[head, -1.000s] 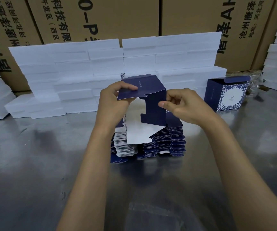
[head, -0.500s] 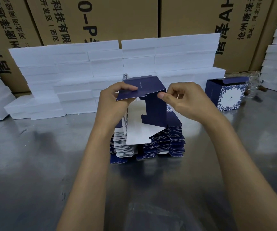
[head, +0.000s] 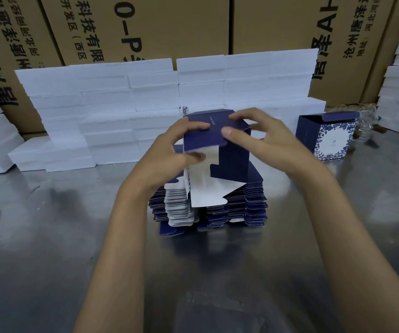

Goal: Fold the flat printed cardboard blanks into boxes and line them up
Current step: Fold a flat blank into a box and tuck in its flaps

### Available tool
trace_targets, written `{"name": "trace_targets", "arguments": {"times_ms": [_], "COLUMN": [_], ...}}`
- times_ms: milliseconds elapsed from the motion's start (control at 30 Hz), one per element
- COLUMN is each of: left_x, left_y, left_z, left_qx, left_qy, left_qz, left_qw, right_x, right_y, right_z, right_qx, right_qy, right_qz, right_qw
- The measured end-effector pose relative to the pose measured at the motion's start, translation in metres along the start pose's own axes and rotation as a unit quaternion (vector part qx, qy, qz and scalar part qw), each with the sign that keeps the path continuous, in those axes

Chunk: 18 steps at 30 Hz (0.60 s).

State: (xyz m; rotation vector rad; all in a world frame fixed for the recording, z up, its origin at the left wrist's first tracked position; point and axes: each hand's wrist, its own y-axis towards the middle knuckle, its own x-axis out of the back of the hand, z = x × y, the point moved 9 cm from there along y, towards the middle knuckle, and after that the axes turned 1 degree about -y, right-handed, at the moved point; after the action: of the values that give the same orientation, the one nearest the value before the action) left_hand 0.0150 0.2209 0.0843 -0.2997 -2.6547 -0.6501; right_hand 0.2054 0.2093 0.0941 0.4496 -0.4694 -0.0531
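- Cardboard blank [head: 217, 150]: navy print outside, white inside, half-formed, held upright just above the stack of flat blanks [head: 241, 205] at mid-table.
- Top flap of the blank is bent over toward the camera; white inner panel and a pointed bottom tab hang down in front of the stack.
- Left hand [head: 172, 150]: grips the blank's left edge, fingers curled over the top flap, thumb against the white inner face.
- Right hand [head: 263, 140]: thumb presses on the front edge of the top flap, fingers arched over the blank's top right corner. Fingertips look like they touch the far side, but they're blurred, so can't confirm.
- Stack of flat blanks: sits on the steel table [head: 49, 236], navy and white edges visible, a few bottom sheets poking out at the left front.
- Finished box [head: 328, 138]: stands upright on the table well to the right of the stack, navy side plus white face with blue floral print, top flap up.
- White foam blocks [head: 121, 104]: stacked as a wall behind the stack; more piles at the left and right edges.
- Brown shipping cartons [head: 169, 27] with black print behind the foam wall.
- Some clear plastic wrap [head: 366, 121] just right of the finished box.
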Motion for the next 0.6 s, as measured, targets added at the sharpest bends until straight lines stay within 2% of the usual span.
{"name": "trace_targets", "arguments": {"times_ms": [100, 167, 233, 300, 367, 433, 533, 600], "left_x": [-0.006, -0.008, -0.004, 0.006, 0.007, 0.003, 0.001, 0.001], "left_y": [-0.008, -0.011, -0.007, -0.002, 0.0, 0.0, 0.0, -0.001], "left_z": [0.003, 0.003, 0.001, -0.003, -0.007, -0.009, -0.011, -0.011], "left_qx": [0.017, 0.029, 0.021, 0.0, -0.02, -0.033, -0.037, -0.039], "left_qy": [0.012, 0.004, 0.012, -0.008, -0.03, -0.048, -0.066, -0.078], "left_qz": [0.096, 0.118, 0.06, -0.054, -0.136, -0.165, -0.173, -0.174], "left_qw": [0.995, 0.993, 0.998, 0.998, 0.99, 0.985, 0.982, 0.981], "right_x": [-0.008, -0.005, -0.002, -0.003, -0.005, -0.006, -0.012, -0.016], "right_y": [0.002, 0.004, 0.005, 0.005, 0.004, 0.005, 0.004, 0.004], "right_z": [-0.005, -0.006, -0.004, -0.001, 0.0, 0.0, 0.0, -0.003], "right_qx": [-0.001, 0.01, 0.029, 0.048, 0.051, 0.051, 0.055, 0.047], "right_qy": [-0.009, -0.023, -0.033, -0.027, -0.01, 0.012, 0.068, 0.105], "right_qz": [0.022, 0.001, -0.032, -0.066, -0.086, -0.083, -0.052, -0.059], "right_qw": [1.0, 1.0, 0.999, 0.996, 0.995, 0.995, 0.995, 0.992]}}
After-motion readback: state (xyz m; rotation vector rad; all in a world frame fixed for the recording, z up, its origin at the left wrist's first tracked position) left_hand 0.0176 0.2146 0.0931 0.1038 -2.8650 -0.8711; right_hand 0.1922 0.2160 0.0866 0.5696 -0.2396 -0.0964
